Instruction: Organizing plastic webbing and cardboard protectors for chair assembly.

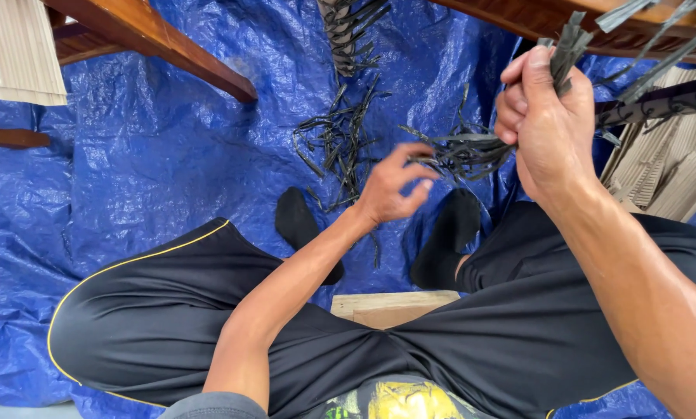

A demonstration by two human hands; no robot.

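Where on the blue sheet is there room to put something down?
The blue tarp lies bare between the wooden beam and the left knee. It is crowded ahead of the feet, where loose dark strips lie, and at right by the cardboard pieces.

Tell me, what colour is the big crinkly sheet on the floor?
Bright blue: the sheet shows best in the head view.

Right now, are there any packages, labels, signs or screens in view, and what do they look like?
No signs, screens or labelled packages show.
Nearest to packaging: corrugated cardboard pieces, stacked at the right edge on the blue tarp, tan and ribbed.
Another ribbed cardboard sheet, top left, pale beige, hanging over a wooden beam.
Printed patch on the person's shirt, bottom centre, yellow and green.
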